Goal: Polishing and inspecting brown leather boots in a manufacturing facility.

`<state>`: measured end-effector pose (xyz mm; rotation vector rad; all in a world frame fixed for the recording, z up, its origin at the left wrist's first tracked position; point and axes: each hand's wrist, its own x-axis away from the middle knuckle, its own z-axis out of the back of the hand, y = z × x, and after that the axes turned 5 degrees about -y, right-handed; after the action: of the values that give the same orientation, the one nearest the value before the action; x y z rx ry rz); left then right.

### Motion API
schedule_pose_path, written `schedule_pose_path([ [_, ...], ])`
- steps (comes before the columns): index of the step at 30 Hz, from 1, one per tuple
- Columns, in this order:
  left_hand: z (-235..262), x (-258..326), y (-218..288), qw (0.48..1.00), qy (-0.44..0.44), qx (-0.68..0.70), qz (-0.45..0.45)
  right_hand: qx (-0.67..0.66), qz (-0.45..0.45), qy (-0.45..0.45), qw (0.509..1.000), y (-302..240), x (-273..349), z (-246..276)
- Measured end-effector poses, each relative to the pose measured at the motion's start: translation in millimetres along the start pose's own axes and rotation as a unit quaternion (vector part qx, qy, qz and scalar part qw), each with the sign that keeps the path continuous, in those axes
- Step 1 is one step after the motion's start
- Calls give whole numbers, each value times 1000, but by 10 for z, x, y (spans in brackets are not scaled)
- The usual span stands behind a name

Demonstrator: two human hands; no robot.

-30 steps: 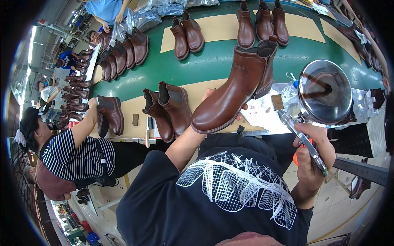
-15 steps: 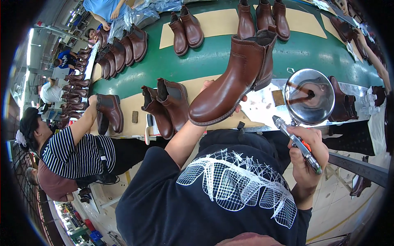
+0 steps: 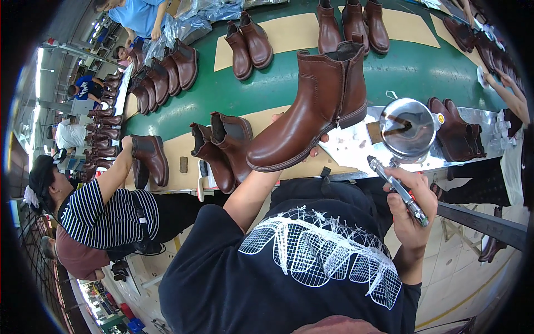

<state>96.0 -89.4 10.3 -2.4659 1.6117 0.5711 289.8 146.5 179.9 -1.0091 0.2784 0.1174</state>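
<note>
Above the near edge of the green counter (image 3: 303,92), your left hand (image 3: 315,151) is grasping a brown leather ankle boot (image 3: 308,114), its fingers showing at both sides while the palm is hiding behind the boot. The toe is pointing left and toward you, the shaft is rising to the right, and a zipper is running down the side that is facing you. To the right, your right hand (image 3: 414,206) is gripping a metal spray gun (image 3: 397,186), its fingers wrapping the body. A round silver cup (image 3: 408,133) is sitting on the gun, and the nozzle is pointing left and away from you, apart from the boot.

Just left of your left forearm, a pair of boots (image 3: 219,150) is standing on cardboard, with a white-handled brush (image 3: 201,183) and a small brown block (image 3: 183,164) lying beside it. Farther left, a co-worker in a striped shirt (image 3: 114,217) is holding another boot (image 3: 150,156) at its top. On the far side, two boots (image 3: 250,47) and three more (image 3: 354,25) are standing on cardboard sheets. Right of the cup, a pair of brown boots (image 3: 456,133) is resting on a shiny sheet (image 3: 489,146).
</note>
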Motion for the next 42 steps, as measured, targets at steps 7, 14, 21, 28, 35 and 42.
schedule_pose_path([
  [7,-16,62,-102,995,57,85,3,-20,27,49,998,-73,-42,150],
  [14,-250,-43,-188,972,194,-77,-105,-17,45,95,994,-200,-191,191],
  [21,-394,-106,-228,958,247,-119,-82,-20,57,104,993,-208,-208,155],
  [28,-200,36,-172,988,110,-50,-95,-20,51,83,995,-192,-182,127],
  [35,34,148,44,999,13,-16,-29,6,31,25,999,-63,-67,18],
  [42,-495,50,-210,971,190,-96,-107,-16,-1,56,998,-76,-97,49],
])
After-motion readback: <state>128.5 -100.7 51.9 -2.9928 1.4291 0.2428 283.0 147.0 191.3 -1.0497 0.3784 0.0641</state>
